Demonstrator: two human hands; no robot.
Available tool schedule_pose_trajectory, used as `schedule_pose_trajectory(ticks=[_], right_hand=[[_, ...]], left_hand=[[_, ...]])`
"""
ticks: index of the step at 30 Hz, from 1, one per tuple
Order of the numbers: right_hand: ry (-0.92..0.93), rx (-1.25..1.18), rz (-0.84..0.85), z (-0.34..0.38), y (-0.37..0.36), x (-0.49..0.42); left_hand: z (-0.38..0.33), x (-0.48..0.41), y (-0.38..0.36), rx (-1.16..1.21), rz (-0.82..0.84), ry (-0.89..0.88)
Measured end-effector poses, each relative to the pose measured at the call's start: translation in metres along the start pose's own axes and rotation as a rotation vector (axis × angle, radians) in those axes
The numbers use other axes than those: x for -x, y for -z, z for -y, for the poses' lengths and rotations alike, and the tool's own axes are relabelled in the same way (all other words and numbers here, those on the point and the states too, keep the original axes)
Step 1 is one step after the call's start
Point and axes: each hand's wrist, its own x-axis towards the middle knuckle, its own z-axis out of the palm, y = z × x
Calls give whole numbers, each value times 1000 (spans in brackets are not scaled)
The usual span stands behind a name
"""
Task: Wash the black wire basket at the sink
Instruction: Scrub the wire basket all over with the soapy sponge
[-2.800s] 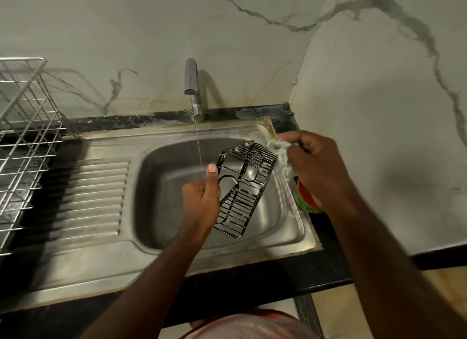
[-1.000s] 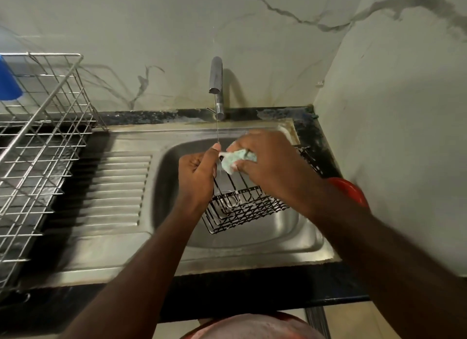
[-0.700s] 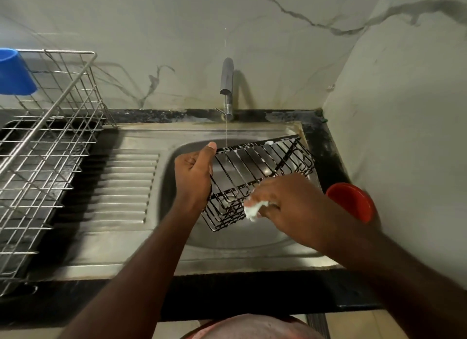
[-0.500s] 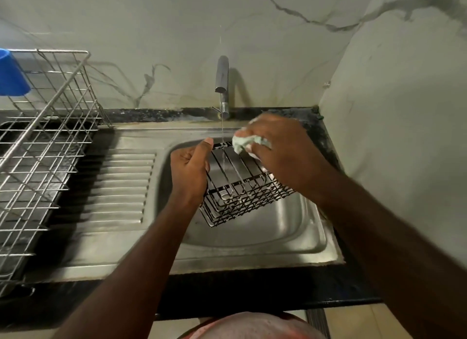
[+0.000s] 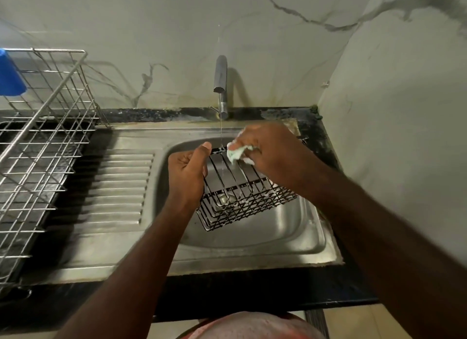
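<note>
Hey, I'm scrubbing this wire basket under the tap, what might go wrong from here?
The left hand grips the black wire basket by one end above the sink; wet, it may slip and drop. The right hand rubs the pale green cloth across the top wires, where it might snag. The water stream may splash off the wires.

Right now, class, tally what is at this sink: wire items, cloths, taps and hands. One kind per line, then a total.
Wire items: 2, the black wire basket and the silver dish rack
Cloths: 1, the pale green cloth
Taps: 1, the tap
Hands: 2, the left hand and the right hand
Total: 6
</note>
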Motion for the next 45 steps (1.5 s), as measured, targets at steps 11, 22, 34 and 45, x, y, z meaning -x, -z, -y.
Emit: schedule_pose_trajectory(ticks=[11,22,34,45], right_hand=[[-119,-205,130,-8,33,22],[-37,74,266,-14,9,30],[-53,23,-102,-25,9,-13],[-115,-170,75,-27,23,-4]], left_hand=[[-1,-4,12,31,-94,34],[2,-5,12,30,-96,34],[0,-11,13,126,-104,43],[5,-13,26,97,-156,80]])
